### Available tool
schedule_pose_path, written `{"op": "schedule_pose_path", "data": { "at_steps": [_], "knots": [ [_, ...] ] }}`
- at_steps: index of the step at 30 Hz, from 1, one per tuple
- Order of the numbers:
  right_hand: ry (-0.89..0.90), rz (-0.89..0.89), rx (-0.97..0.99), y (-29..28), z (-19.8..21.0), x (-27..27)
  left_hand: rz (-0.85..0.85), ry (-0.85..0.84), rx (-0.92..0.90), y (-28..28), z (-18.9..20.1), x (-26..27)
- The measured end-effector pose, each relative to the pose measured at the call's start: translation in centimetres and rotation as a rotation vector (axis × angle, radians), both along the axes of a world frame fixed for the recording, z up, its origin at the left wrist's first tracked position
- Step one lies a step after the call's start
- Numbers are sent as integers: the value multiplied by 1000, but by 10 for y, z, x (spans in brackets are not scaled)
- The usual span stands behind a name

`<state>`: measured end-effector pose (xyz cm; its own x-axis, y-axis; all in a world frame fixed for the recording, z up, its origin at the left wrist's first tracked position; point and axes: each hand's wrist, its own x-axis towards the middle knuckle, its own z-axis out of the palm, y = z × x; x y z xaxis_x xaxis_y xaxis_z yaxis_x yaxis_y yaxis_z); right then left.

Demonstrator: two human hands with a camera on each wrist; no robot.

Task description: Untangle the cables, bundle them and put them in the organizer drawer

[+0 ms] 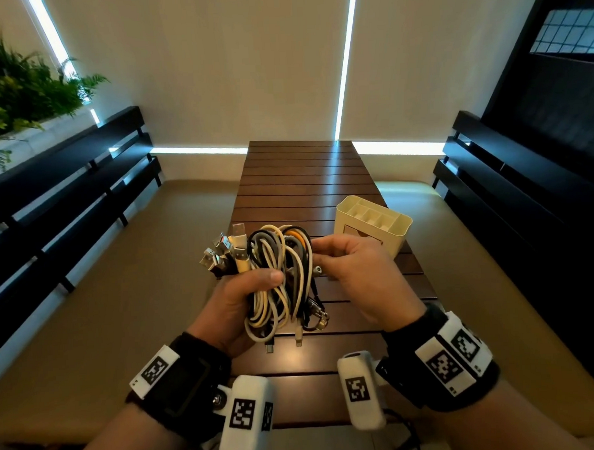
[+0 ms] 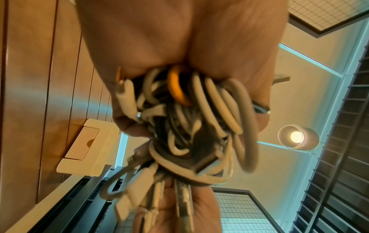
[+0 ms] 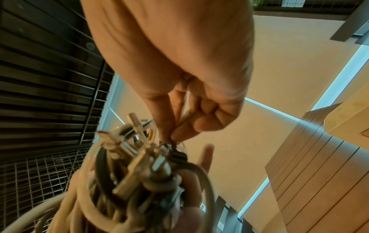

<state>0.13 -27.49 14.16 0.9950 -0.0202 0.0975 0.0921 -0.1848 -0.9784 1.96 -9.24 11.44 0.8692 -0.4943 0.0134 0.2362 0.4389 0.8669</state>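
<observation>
Here the left hand (image 1: pixel 236 304) has its grip wrapped round a tangled bundle of cables (image 1: pixel 277 279), white, grey, black and one orange, held up in the air above the near end of the slatted wooden table (image 1: pixel 304 177). The thumb lies across the front of the bundle, and a cluster of USB plugs (image 1: pixel 222 252) fans out past the top of that hand. Loose cable ends with small connectors hang below the bundle, just over the table. The right hand (image 1: pixel 361 273) meets the bundle from its right side; in the right wrist view its thumb and forefinger (image 3: pixel 165 119) pinch a small connector at the edge of the tangle, the other fingers curled back into the palm. The cream organizer (image 1: pixel 373 229) stands on the table beyond the right hand, near the table's right edge, apart from the cables; its top shows several open compartments, and the left wrist view shows a drawer front with a notch, pushed in. Dark benches (image 1: pixel 68 185) flank the table on both sides.
</observation>
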Motion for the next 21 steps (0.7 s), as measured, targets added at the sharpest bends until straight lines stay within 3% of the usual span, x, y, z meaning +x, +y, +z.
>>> {"op": "schedule_pose_path", "data": {
  "at_steps": [9,16,21],
  "knots": [
    [88,-3,102,3,6,1,-53,-21,48,-1,0,1],
    [73,-75,-104,-2,4,10,-14,5,35,-11,-3,2],
    [110,-155,-429,-7,5,21,1,47,-8,-18,-7,6]
  ]
}}
